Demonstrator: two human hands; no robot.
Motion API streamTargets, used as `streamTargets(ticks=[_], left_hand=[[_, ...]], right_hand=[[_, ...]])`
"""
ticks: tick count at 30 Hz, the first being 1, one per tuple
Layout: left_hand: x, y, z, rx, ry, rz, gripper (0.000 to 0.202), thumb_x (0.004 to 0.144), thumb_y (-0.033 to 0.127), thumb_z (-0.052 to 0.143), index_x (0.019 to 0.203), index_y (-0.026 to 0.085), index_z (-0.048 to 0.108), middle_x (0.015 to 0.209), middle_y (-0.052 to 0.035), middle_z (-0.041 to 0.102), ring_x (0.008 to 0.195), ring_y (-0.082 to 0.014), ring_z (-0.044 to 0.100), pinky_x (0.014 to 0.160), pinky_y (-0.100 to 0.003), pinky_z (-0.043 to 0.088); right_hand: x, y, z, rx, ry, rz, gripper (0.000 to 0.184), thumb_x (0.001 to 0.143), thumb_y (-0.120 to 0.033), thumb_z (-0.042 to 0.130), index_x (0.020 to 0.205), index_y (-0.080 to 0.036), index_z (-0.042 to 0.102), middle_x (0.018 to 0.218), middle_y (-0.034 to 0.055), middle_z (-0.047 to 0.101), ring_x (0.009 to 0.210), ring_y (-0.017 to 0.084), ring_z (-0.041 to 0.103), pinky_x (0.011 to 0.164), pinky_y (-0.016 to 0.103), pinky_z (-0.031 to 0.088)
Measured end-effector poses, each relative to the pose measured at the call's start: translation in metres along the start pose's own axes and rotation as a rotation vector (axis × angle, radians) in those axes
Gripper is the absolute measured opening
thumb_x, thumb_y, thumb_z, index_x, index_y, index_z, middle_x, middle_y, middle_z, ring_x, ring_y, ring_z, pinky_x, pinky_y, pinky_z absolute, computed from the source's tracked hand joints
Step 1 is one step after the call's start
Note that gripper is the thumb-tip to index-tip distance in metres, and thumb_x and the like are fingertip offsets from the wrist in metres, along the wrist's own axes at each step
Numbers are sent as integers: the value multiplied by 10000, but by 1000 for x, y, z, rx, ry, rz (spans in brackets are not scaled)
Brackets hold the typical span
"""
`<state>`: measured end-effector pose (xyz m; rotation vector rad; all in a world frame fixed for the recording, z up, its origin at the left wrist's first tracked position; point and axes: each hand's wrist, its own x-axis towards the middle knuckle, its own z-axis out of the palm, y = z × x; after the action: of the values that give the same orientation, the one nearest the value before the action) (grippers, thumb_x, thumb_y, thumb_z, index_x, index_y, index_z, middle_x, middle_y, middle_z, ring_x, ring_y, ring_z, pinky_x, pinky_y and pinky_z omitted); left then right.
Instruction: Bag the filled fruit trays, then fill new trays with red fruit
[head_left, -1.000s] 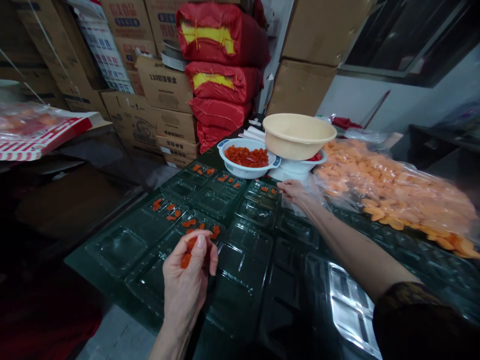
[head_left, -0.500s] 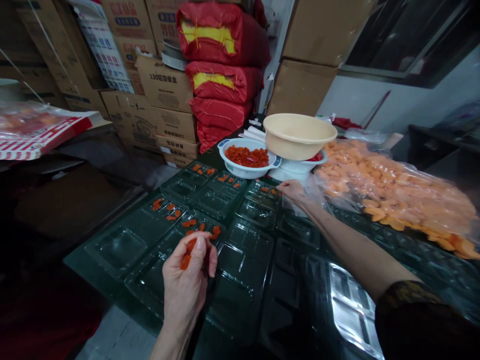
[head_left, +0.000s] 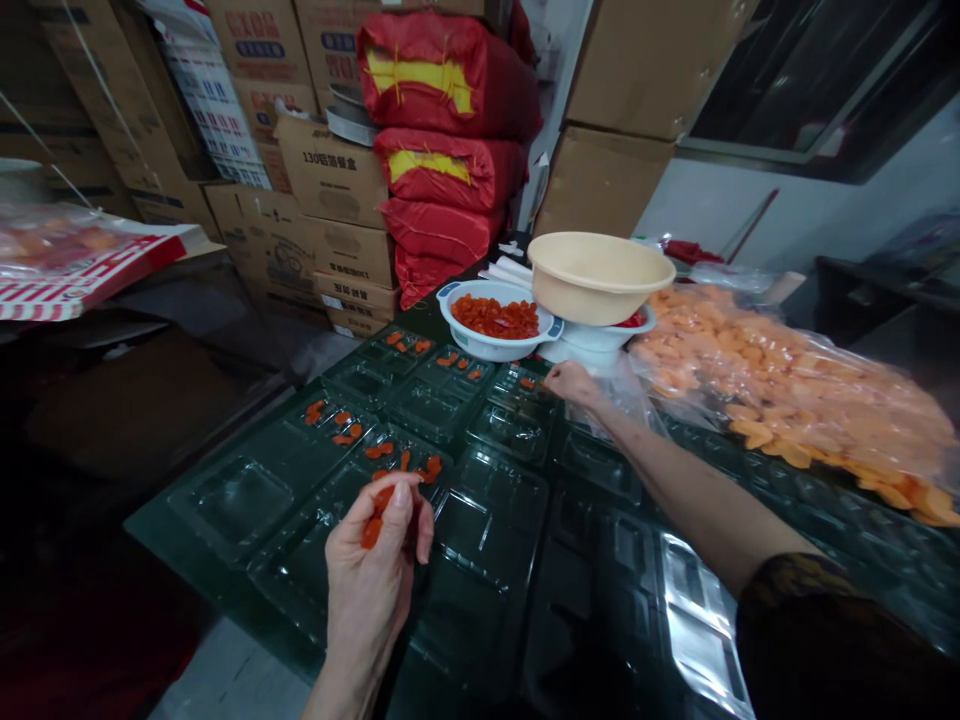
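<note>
My left hand (head_left: 379,550) is closed around several small orange-red pieces (head_left: 373,530), which show between thumb and fingers. It hangs above a clear plastic tray (head_left: 300,545). Farther off, my right hand (head_left: 571,384) is closed, its fingertips at the edge of another clear tray (head_left: 510,425). What its fingers hold, if anything, is hidden. One orange-red piece (head_left: 527,383) lies in that tray, just left of the fingertips. Similar pieces sit in small compartments of several other trays. Behind them stands a white basin (head_left: 491,348) heaped with the same pieces.
A cream basin (head_left: 600,280) rests on another white basin (head_left: 592,340) at the back. To the right lies a clear bag of pale orange slices (head_left: 795,370). Red wrapped bundles (head_left: 450,80) and cardboard boxes (head_left: 330,180) are stacked behind the dark green table (head_left: 172,530).
My right hand has shifted slightly left, and fewer pieces show beside its fingertips. My left hand stays almost in place, still holding its pieces.
</note>
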<state>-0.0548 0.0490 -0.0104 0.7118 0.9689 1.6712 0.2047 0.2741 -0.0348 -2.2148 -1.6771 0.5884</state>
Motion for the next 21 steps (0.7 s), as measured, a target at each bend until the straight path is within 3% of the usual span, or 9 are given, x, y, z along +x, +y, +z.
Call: streamTargets(ticks=[5, 9, 14, 18, 21], left_hand=[[2, 1, -5, -7, 10, 15, 162, 767, 286, 661, 862, 155, 639, 683, 3, 567, 467, -56, 492, 412, -172, 303], [3, 0, -7, -13, 19, 20, 165, 765, 286, 660, 862, 155, 638, 695, 2, 563, 465, -57, 489, 407, -173, 305], [3, 0, -8, -11, 44, 18, 168, 752, 290, 670, 843, 152, 640, 696, 2, 561, 454, -57, 483, 397, -176, 302], [1, -1, -8, -8, 44, 1, 183, 746, 298, 675, 848, 150, 638, 695, 2, 559, 454, -54, 477, 402, -176, 308], [1, -2, -7, -7, 29, -5, 175, 756, 296, 668, 855, 155, 638, 703, 1, 565, 466, -53, 480, 412, -175, 308]], right_hand=[[4, 1, -11, 224, -23, 127, 275, 888, -313, 541, 1097, -135, 559, 1054, 71, 590, 868, 169, 598, 731, 351, 521], [15, -9, -22, 352, 46, 165, 247, 894, -313, 532, 1055, -129, 566, 968, 51, 603, 766, 135, 599, 648, 295, 524], [11, -11, -21, 426, 148, 90, 207, 887, -317, 543, 865, -115, 587, 714, -18, 580, 533, 67, 524, 489, 201, 452], [2, -3, -12, 409, 199, 19, 253, 727, -320, 698, 608, -129, 580, 448, -79, 450, 418, 57, 418, 422, 185, 317], [3, 1, -9, 397, 228, 22, 344, 674, -378, 717, 492, -139, 550, 382, -65, 398, 423, 73, 409, 423, 207, 275]])
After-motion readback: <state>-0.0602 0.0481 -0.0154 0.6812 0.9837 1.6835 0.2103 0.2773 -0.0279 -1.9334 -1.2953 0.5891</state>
